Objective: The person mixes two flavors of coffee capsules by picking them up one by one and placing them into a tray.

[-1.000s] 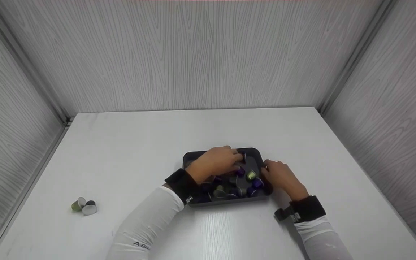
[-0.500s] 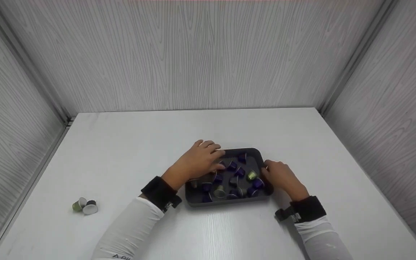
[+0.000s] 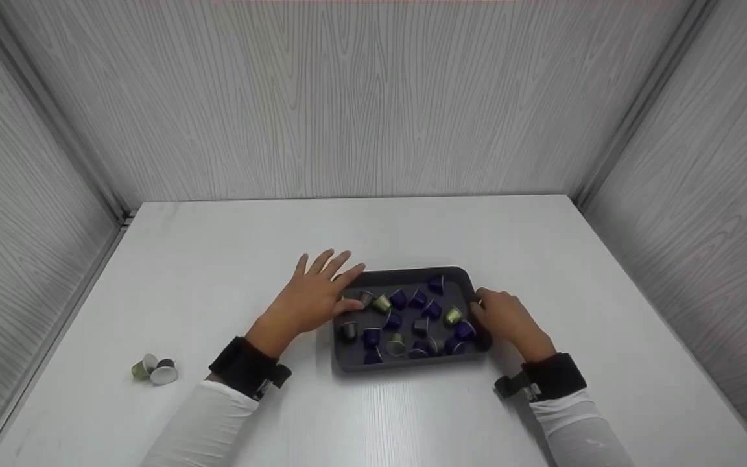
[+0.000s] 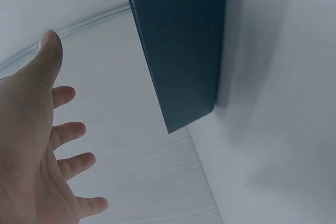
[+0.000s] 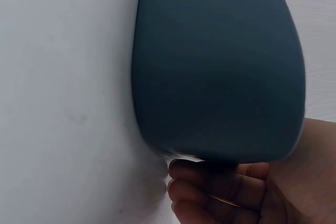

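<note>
A dark grey tray (image 3: 406, 364) on the white table holds several coffee capsules, among them a purple capsule (image 3: 371, 336), a pale green capsule (image 3: 453, 316) and a grey capsule (image 3: 349, 331). At the tray's left end is my left hand (image 3: 308, 299), its fingers spread and holding nothing. In the left wrist view the left hand (image 4: 31, 140) appears apart from the tray wall (image 4: 178, 51). My right hand (image 3: 509, 319) grips the tray's right end. The right wrist view shows the curled fingers (image 5: 220, 192) against the tray end (image 5: 220, 66).
Two more capsules, a green capsule (image 3: 141, 370) and a dark capsule (image 3: 165, 373) with a pale lid, lie at the left on the white table (image 3: 237, 240). Grey wood-grain panels (image 3: 360, 97) stand behind the table and along both sides.
My left hand has moved left out of the tray's middle, and its fingers have spread. More capsules now show. The right hand stays at the tray's right end.
</note>
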The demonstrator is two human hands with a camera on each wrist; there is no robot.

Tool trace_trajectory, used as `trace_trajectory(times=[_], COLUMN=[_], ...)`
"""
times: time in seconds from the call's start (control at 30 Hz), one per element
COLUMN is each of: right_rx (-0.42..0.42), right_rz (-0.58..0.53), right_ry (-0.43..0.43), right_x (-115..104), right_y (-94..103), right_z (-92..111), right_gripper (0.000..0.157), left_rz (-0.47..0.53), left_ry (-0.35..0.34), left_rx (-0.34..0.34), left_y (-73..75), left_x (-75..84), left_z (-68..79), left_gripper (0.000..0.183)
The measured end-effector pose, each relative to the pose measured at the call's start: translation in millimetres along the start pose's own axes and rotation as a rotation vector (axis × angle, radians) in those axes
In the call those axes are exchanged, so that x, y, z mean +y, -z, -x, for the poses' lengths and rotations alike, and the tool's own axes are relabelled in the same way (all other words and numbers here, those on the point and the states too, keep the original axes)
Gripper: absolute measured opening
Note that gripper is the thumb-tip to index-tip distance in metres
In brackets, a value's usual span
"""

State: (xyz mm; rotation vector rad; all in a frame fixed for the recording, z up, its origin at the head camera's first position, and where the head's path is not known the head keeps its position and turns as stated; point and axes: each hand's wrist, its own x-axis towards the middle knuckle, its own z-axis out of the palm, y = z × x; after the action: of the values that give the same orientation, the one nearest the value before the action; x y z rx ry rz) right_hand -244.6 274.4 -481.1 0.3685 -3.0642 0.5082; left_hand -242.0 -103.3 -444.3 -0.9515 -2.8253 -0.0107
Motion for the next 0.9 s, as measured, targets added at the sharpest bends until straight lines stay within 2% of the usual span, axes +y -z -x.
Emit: trace_trajectory(times=[0.23, 0.53, 0.9], right_rx=[-0.002, -0.009, -0.027], right_rz=[0.001, -0.002, 0.01], right_ry=[-0.005, -0.01, -0.017], right_x=[0.0, 0.3, -1.6], right_y=[-0.8, -0.9, 0.3], right_z=[-0.1, -0.2, -0.6], right_gripper=[0.017, 0.017, 0.018], left_rz=[0.042, 0.093, 0.162], left_ry=[0.087, 0.206, 0.372], left_rx=[-0.035, -0.014, -0.082], left_y=[-3.6, -5.1, -12.7], left_x=[-15.5, -37.3, -68.3], left_z=[25.0, 56.7, 106.9], left_gripper=[0.077, 0.079, 0.082])
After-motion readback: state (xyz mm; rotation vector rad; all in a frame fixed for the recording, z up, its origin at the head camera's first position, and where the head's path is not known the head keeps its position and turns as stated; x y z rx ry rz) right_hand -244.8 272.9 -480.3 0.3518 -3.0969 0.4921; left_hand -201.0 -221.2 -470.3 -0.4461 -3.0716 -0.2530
